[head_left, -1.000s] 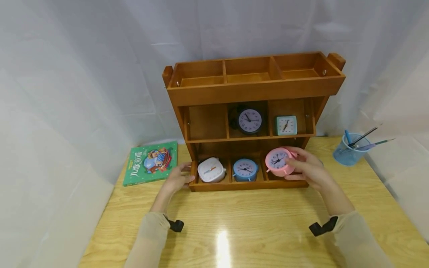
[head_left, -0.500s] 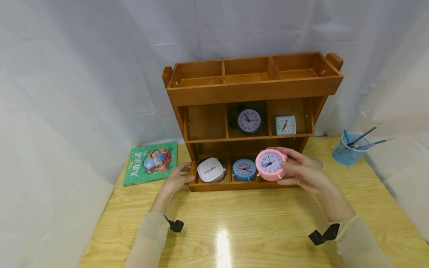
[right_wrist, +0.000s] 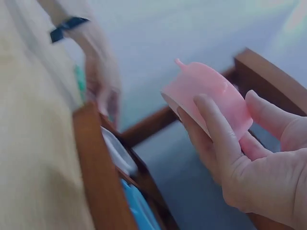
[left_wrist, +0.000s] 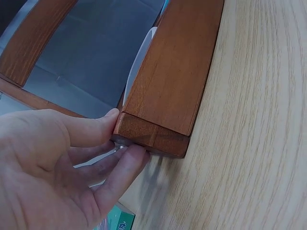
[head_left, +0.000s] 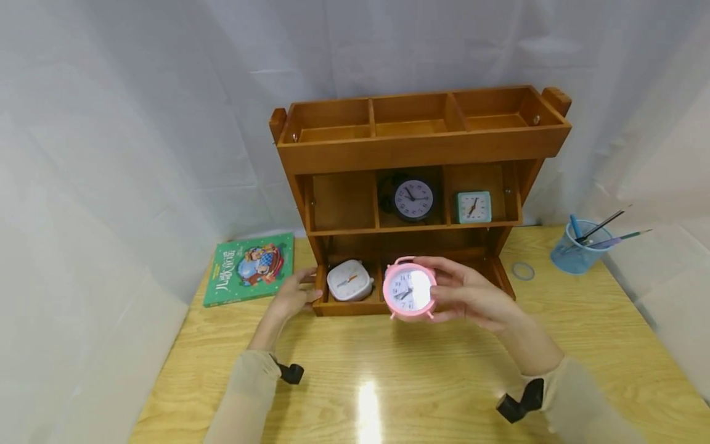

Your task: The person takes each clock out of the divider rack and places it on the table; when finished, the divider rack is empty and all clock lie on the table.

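My right hand (head_left: 471, 296) grips a round pink alarm clock (head_left: 402, 290) by its side, holding it in front of the bottom tier of a brown wooden shelf (head_left: 421, 145). In the right wrist view the thumb and fingers wrap the pink clock's body. Behind it in the head view a blue alarm clock (right_wrist: 139, 203) is almost hidden; the right wrist view shows part of it in its compartment. A white alarm clock (head_left: 349, 280) lies in the bottom left compartment. My left hand (left_wrist: 72, 158) pinches the shelf's lower left corner between thumb and fingers.
On the middle tier stand a black alarm clock (head_left: 413, 200) and a mint square clock (head_left: 474, 207). A green picture book (head_left: 249, 270) lies left of the shelf. To the right are a grey ring (head_left: 523, 271) and a blue mesh cup (head_left: 577, 250) with pens and brushes.
My right hand has carried the pink clock out of the bottom right compartment, leftward and nearer, so it now covers the blue clock. The grey ring has come into view. My left hand has stayed put.
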A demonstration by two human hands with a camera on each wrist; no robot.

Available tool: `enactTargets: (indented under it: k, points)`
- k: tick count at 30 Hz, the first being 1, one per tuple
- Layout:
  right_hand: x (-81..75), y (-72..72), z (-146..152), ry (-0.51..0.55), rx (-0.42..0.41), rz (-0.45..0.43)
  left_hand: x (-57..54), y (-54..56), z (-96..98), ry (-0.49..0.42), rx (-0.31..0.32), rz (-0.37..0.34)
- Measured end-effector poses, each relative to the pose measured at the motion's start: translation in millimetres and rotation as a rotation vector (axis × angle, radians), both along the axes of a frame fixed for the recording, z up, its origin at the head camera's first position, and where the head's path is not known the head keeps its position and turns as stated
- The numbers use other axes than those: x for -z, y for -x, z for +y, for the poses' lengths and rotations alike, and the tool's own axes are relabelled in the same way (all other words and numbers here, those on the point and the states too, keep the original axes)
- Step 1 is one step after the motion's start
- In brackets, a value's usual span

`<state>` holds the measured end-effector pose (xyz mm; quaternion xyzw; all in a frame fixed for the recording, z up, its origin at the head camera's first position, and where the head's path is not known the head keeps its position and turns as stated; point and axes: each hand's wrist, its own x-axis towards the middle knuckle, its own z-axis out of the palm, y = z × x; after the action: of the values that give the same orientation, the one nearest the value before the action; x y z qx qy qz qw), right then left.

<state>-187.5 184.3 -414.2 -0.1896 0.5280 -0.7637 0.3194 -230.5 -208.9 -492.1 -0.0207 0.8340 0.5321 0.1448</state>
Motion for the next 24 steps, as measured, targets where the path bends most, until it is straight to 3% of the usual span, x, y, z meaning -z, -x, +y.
enactTargets:
  k: [9, 24]
  points:
    - [15.9, -12.3, -61.4, -0.099, -0.048, -0.085, -3.0, -1.0, 1.1, 0.013, 0.006, 0.013]
    - [73.4, -24.8, -135.2, -0.194, -0.065, -0.182, -1.2, -2.3, 1.8, -0.004, -0.012, 0.020]
